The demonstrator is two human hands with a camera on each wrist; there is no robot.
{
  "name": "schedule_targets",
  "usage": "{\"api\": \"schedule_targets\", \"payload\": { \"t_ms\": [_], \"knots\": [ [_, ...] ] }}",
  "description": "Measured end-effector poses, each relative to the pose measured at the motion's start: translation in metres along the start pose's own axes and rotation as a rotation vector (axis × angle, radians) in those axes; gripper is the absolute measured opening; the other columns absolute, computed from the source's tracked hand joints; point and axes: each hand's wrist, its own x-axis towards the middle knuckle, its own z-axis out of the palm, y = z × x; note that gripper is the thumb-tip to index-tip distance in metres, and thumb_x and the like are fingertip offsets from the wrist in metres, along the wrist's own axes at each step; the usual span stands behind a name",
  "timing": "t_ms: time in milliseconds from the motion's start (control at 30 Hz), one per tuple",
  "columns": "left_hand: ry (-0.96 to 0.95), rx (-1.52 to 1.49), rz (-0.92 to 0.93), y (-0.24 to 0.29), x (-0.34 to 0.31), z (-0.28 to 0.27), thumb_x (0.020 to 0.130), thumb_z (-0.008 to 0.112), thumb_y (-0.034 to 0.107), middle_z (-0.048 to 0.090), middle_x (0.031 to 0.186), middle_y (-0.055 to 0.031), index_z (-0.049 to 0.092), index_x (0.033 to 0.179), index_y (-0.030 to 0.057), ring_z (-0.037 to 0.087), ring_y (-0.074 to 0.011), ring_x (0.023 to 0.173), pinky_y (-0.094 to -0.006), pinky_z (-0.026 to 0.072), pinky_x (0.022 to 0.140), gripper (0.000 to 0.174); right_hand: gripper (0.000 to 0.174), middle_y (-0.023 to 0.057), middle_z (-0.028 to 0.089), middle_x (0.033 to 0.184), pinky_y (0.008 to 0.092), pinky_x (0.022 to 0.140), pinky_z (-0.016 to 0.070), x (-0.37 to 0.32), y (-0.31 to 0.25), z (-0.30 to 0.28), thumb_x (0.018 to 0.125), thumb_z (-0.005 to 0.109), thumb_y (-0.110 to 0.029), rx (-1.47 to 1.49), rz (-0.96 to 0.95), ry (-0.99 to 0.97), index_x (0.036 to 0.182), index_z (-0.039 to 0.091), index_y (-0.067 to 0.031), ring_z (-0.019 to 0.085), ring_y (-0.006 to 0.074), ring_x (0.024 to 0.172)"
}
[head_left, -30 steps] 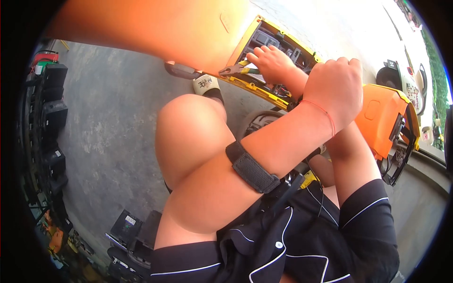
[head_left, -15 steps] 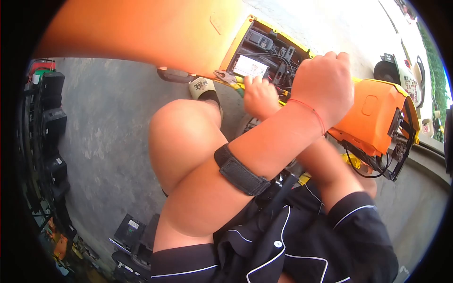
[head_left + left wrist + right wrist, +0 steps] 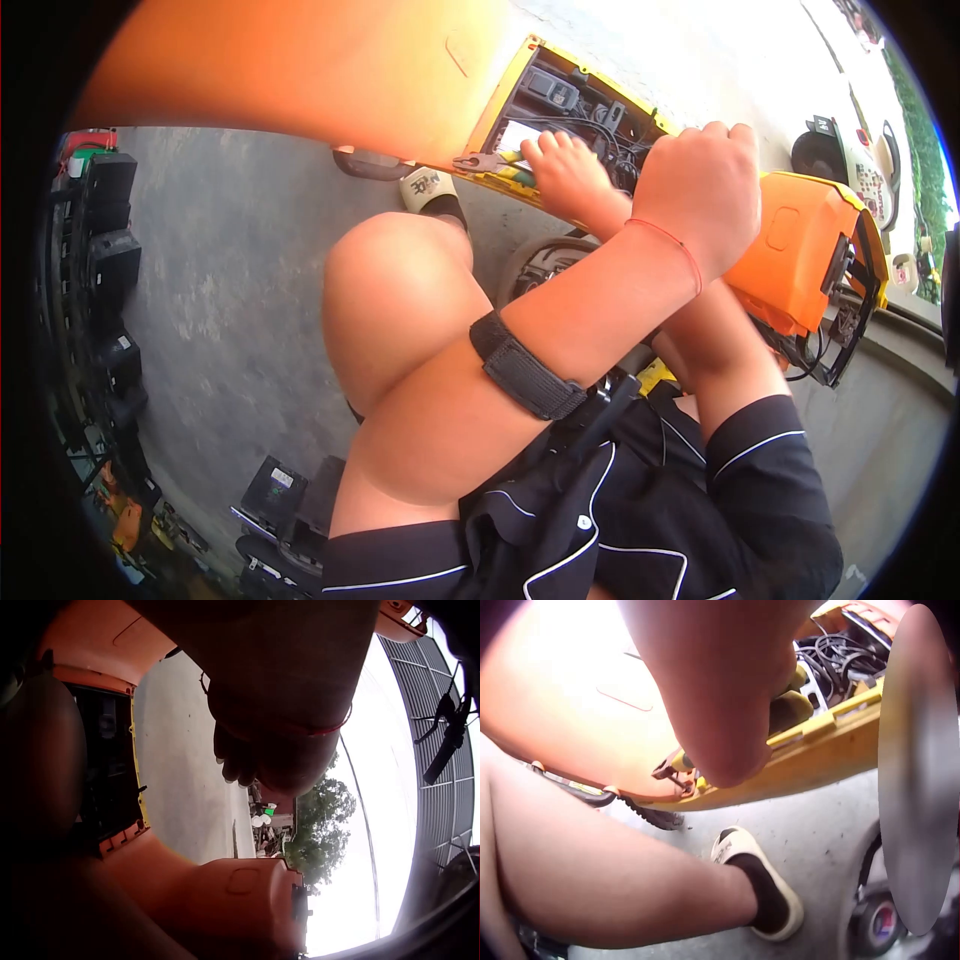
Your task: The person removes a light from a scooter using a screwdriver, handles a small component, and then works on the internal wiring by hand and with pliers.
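My right hand [image 3: 572, 180] grips pliers [image 3: 482, 162] by their yellow-and-green handles. Their metal nose points left over the yellow rim [image 3: 552, 205] of an open compartment in an orange body panel. In the right wrist view, that hand hides much of the pliers, and the brown nose shows below it. Behind the fingers, a white box [image 3: 518, 134] is partly covered. Black cables [image 3: 610, 140] and a black module [image 3: 548, 90] fill the compartment. My left hand [image 3: 700, 190], with a red string at the wrist, hangs raised above the right forearm, fingers loosely curled, holding nothing visible.
An orange-and-yellow shell part [image 3: 800, 250] stands at the right, with black cable below. Black battery-like boxes [image 3: 115, 260] line the left side, and another [image 3: 272, 487] sits at lower left. My bent knee [image 3: 390, 270] and clog [image 3: 425, 187] are beside the panel. A white scooter [image 3: 870, 180] stands behind.
The right hand with the pliers dipped toward me along the near rim, uncovering the white box, then rose back over it. The left hand shifted slightly left, then back.
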Motion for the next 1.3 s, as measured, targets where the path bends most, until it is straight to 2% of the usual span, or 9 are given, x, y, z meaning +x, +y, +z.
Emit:
{"api": "schedule_targets", "payload": {
  "t_ms": [233, 400, 533, 700, 800, 933, 1033, 1133, 1300],
  "knots": [
    [0.000, 0.011, -0.024, -0.012, 0.002, 0.000, 0.086, 0.058, 0.012, 0.067, 0.090, -0.0215, 0.060, 0.089, -0.0012, 0.067, -0.0386, 0.085, -0.0475, 0.0534, 0.078, 0.013, 0.052, 0.0103, 0.058, 0.112, 0.0412, 0.093, 0.0475, 0.070, 0.057, -0.029, 0.078, 0.062, 0.001, -0.079, -0.404, -0.168, 0.128, 0.052, -0.0087, 0.058, 0.0303, 0.112],
    [0.030, 0.022, -0.030, -0.012, 0.003, 0.001, 0.086, 0.059, 0.012, 0.067, 0.089, -0.0224, 0.059, 0.089, -0.0015, 0.067, -0.0384, 0.086, -0.0478, 0.0535, 0.079, 0.014, 0.047, 0.0117, 0.059, 0.109, 0.0424, 0.091, 0.0484, 0.085, 0.064, -0.017, 0.077, 0.061, 0.001, -0.039, -0.509, -0.111, 0.122, 0.053, -0.0071, 0.059, 0.0325, 0.108],
    [0.001, 0.026, -0.027, -0.007, 0.003, 0.002, 0.085, 0.060, 0.012, 0.067, 0.087, -0.0214, 0.059, 0.089, -0.0005, 0.067, -0.0383, 0.085, -0.0483, 0.0541, 0.077, 0.013, 0.040, 0.0143, 0.059, 0.104, 0.0443, 0.085, 0.0506, 0.053, 0.044, -0.021, 0.077, 0.064, -0.008, 0.038, -0.291, -0.239, 0.116, 0.055, -0.0053, 0.061, 0.0336, 0.102],
    [-0.023, 0.043, -0.010, -0.006, -0.001, 0.003, 0.085, 0.060, 0.013, 0.067, 0.088, -0.0200, 0.060, 0.089, 0.0004, 0.067, -0.0387, 0.084, -0.0486, 0.0544, 0.075, 0.013, 0.032, 0.0188, 0.061, 0.095, 0.0478, 0.077, 0.0532, 0.005, -0.006, -0.004, 0.076, 0.061, -0.008, 0.127, 0.029, -0.037, 0.107, 0.055, -0.0027, 0.064, 0.0378, 0.089],
    [-0.019, 0.086, 0.035, -0.003, -0.006, -0.001, 0.084, 0.059, 0.010, 0.068, 0.086, -0.0156, 0.061, 0.089, 0.0038, 0.069, -0.0325, 0.083, -0.0416, 0.0548, 0.076, 0.008, 0.036, 0.0198, 0.061, 0.094, 0.0484, 0.073, 0.0539, -0.016, -0.039, 0.015, 0.074, 0.065, -0.009, 0.132, 0.231, 0.049, 0.107, 0.054, -0.0027, 0.065, 0.0380, 0.086],
    [-0.016, 0.042, 0.035, -0.005, -0.009, -0.006, 0.085, 0.059, 0.011, 0.068, 0.087, -0.0181, 0.061, 0.088, 0.0021, 0.067, -0.0369, 0.083, -0.0456, 0.0537, 0.075, 0.010, 0.039, 0.0193, 0.059, 0.092, 0.0493, 0.068, 0.0555, -0.033, -0.093, 0.034, 0.072, 0.068, -0.007, 0.302, 0.536, 0.094, 0.107, 0.052, -0.0011, 0.065, 0.0395, 0.083],
    [-0.042, 0.012, 0.004, -0.003, -0.004, -0.007, 0.086, 0.058, 0.012, 0.068, 0.089, -0.0198, 0.061, 0.089, 0.0010, 0.066, -0.0395, 0.085, -0.0485, 0.0528, 0.075, 0.012, 0.039, 0.0193, 0.059, 0.093, 0.0504, 0.067, 0.0558, -0.031, -0.117, 0.043, 0.071, 0.067, -0.005, 0.317, 0.656, 0.175, 0.106, 0.052, -0.0012, 0.065, 0.0401, 0.084],
    [-0.047, 0.013, 0.013, -0.001, -0.006, 0.001, 0.086, 0.059, 0.012, 0.068, 0.089, -0.0197, 0.061, 0.090, 0.0010, 0.066, -0.0389, 0.085, -0.0481, 0.0535, 0.075, 0.012, 0.038, 0.0197, 0.059, 0.093, 0.0501, 0.069, 0.0557, -0.028, -0.089, 0.029, 0.072, 0.066, -0.004, 0.311, 0.544, 0.117, 0.107, 0.052, -0.0015, 0.064, 0.0400, 0.086],
    [-0.032, 0.033, 0.028, 0.003, -0.001, 0.007, 0.086, 0.060, 0.014, 0.068, 0.089, -0.0200, 0.060, 0.091, 0.0008, 0.067, -0.0379, 0.084, -0.0471, 0.0546, 0.076, 0.014, 0.037, 0.0154, 0.060, 0.100, 0.0450, 0.083, 0.0514, -0.011, -0.016, 0.003, 0.075, 0.064, -0.005, 0.151, 0.115, 0.035, 0.111, 0.055, -0.0040, 0.061, 0.0347, 0.097]
  ]
}}
